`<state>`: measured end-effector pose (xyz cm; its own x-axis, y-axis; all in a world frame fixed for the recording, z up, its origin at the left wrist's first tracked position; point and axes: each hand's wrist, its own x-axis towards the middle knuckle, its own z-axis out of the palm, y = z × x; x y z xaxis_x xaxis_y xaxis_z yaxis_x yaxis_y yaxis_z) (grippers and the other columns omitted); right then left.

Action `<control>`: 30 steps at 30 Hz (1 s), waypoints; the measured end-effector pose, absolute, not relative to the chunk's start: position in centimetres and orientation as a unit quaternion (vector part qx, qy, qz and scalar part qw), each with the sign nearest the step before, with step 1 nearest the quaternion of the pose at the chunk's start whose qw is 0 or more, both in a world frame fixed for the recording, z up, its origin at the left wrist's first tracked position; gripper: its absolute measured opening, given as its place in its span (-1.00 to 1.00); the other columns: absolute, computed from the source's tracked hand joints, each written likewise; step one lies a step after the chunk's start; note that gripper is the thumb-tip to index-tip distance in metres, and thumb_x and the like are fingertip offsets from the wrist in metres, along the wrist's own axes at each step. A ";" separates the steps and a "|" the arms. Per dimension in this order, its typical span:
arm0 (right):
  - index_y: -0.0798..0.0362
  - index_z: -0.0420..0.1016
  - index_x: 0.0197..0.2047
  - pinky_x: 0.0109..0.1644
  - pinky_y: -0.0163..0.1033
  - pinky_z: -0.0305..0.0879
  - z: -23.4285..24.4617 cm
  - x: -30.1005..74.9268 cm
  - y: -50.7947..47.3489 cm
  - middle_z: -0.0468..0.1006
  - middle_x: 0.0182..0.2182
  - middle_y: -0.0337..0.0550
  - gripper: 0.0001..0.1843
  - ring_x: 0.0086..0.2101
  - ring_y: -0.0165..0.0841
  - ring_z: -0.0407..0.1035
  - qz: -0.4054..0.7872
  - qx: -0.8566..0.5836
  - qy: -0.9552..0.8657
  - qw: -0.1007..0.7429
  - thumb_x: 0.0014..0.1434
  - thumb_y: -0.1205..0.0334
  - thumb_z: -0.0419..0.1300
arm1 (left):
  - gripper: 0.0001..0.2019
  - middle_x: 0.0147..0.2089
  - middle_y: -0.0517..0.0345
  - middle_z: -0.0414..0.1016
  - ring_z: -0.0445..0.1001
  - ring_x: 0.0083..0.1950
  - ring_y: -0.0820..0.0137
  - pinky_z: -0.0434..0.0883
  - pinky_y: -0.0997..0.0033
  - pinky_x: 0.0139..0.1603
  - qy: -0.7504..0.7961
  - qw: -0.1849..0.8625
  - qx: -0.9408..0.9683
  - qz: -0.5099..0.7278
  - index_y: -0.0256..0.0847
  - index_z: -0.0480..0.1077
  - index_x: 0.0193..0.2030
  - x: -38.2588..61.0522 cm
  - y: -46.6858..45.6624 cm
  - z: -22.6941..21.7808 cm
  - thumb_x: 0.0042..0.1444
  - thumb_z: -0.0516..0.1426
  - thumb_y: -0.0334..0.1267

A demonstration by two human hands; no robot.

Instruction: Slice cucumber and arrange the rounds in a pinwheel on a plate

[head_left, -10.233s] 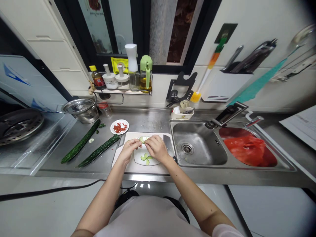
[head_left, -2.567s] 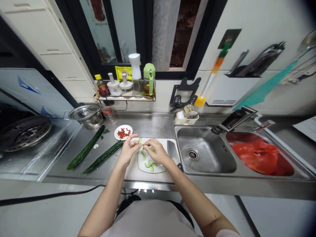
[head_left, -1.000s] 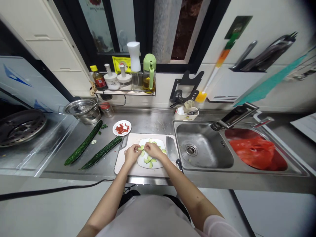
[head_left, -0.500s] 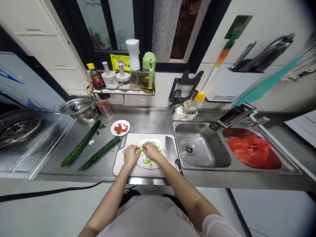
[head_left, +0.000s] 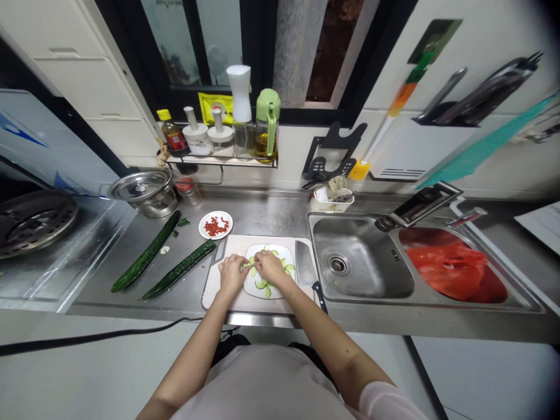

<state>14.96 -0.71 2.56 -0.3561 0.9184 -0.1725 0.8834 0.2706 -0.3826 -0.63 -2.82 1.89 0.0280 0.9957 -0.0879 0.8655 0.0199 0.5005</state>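
Note:
A white plate (head_left: 250, 287) lies on the cutting board (head_left: 214, 294), with thin cucumber slices (head_left: 268, 290) laid out on it in small groups. My left hand (head_left: 233, 273) is at the plate's left edge, its thumb and fingertips pinched on a cucumber slice. Over the plate's upper left, my right hand (head_left: 270, 266) bends its fingers down to the slices; its fingertips are close to those of the left, and what they hold is hidden. A kitchen knife (head_left: 305, 263) rests on the right side of the board, its black handle past the edge.
Two whole cucumbers (head_left: 179, 269) lie left of the board, near a small white dish (head_left: 216, 225) of red bits. A lidded steel pot (head_left: 149, 192) stands behind them. To the right is the sink (head_left: 363, 256), with a red plastic bag (head_left: 450, 271) in its second basin. Seasonings line a wall rack (head_left: 223, 160).
The whole view has shifted slightly. Both hands stay at the upper left of the plate, with only small finger movements.

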 end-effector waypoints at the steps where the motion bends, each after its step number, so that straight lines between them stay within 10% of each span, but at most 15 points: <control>1: 0.04 0.46 -0.14 -0.16 -0.27 0.13 2.5 15.0 -0.8 0.46 -0.13 -0.06 -0.81 -0.11 -0.27 0.28 0.206 -0.568 -0.796 0.043 0.29 0.25 0.04 | -0.82 -0.08 0.02 0.48 0.34 0.02 0.17 0.15 0.17 0.06 0.680 0.216 0.685 0.151 -0.11 0.52 -0.17 -0.7 -2.8 1.9 0.11 0.16 -0.17; 30: 0.04 0.47 -0.08 -0.16 -0.25 0.23 2.1 15.2 -1.7 0.44 -0.12 -0.01 -0.71 -0.06 -0.24 0.26 0.153 -0.557 -0.816 0.008 0.35 0.25 -0.06 | -0.89 -0.12 0.07 0.44 0.32 0.02 0.24 0.12 0.21 0.06 0.649 0.193 0.725 0.127 -0.06 0.54 -0.24 -0.1 -1.4 1.3 0.13 0.17 -0.24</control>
